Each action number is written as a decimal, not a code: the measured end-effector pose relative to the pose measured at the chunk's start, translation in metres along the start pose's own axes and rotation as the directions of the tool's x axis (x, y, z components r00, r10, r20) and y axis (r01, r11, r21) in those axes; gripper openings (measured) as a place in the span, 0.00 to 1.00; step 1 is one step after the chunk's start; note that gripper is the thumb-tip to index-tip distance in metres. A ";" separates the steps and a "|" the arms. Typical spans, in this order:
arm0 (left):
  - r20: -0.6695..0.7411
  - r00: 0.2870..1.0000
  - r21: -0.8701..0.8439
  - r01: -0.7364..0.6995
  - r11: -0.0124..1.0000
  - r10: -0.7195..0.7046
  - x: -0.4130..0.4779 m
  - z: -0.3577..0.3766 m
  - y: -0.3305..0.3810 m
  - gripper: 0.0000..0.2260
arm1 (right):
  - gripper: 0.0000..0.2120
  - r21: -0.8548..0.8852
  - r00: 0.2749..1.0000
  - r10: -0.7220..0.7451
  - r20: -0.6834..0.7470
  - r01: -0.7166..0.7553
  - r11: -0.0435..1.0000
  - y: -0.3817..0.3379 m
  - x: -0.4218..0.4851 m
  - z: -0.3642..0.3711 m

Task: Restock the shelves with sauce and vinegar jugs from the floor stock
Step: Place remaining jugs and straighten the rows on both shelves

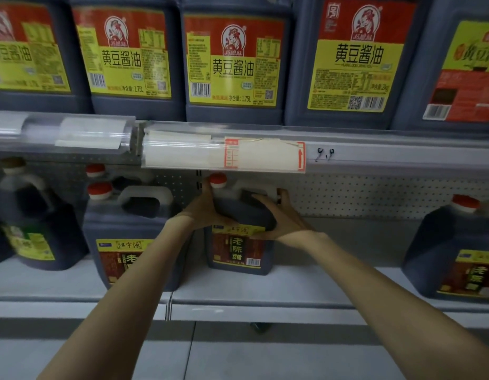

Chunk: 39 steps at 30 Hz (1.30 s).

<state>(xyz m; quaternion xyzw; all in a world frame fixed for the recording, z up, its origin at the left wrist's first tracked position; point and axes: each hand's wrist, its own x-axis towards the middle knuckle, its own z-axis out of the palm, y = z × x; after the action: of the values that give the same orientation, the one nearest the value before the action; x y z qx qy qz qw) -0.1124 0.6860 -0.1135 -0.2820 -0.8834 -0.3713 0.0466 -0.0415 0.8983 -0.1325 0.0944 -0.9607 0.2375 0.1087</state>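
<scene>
A dark vinegar jug (239, 248) with a red cap and a red-and-yellow label stands on the lower shelf (292, 286), set back from the front edge. My left hand (203, 208) grips its left shoulder just under the cap. My right hand (279, 215) grips its right shoulder, fingers curled over the top by the handle. Both forearms reach in from below.
A matching vinegar jug (133, 237) stands close to the left, another (454, 250) at the far right, with bare shelf between. A green-labelled jug (32, 223) is at far left. Soy sauce jugs (232, 61) fill the upper shelf above the price rail (224, 154).
</scene>
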 end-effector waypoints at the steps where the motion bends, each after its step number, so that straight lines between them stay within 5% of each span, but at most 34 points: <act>1: -0.004 1.000 0.005 0.008 1.000 -0.008 0.000 -0.001 0.000 0.56 | 0.45 -0.004 1.000 0.004 0.002 -0.004 1.000 -0.001 -0.001 0.000; 6: 0.015 1.000 0.076 0.004 0.997 -0.005 0.000 -0.004 0.003 0.57 | 0.44 0.008 0.999 0.052 -0.016 -0.052 0.999 -0.004 -0.008 0.003; 17: 0.054 0.997 -0.057 0.064 0.996 -0.061 -0.007 0.018 0.038 0.49 | 0.49 -0.024 0.995 0.031 -0.094 -0.033 0.999 0.018 -0.041 -0.017; 22: 0.113 0.988 -0.104 0.117 0.988 -0.105 -0.011 0.034 0.052 0.42 | 0.50 0.091 0.993 0.055 -0.104 -0.045 0.995 0.028 -0.059 -0.034; 27: 0.150 0.980 -0.172 0.156 0.973 -0.131 -0.017 0.047 0.068 0.44 | 0.37 0.461 0.936 0.217 -0.276 -0.069 0.885 0.014 -0.049 -0.047; 30: 0.202 0.963 -0.197 0.220 0.955 -0.180 -0.021 0.057 0.078 0.39 | 0.26 0.441 0.911 0.279 -0.303 -0.126 0.889 0.017 -0.040 -0.057; 39: 0.241 0.946 -0.091 0.243 0.966 -0.216 -0.024 0.062 0.102 0.32 | 0.25 0.338 0.923 0.281 -0.264 -0.185 0.923 0.026 -0.050 -0.076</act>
<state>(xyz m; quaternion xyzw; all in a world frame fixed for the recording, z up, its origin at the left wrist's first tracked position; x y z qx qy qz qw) -0.0306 0.7752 -0.1013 -0.2203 -0.8860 -0.3912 -0.1161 0.0130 0.9637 -0.0906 -0.0442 -0.8877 0.4068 0.2113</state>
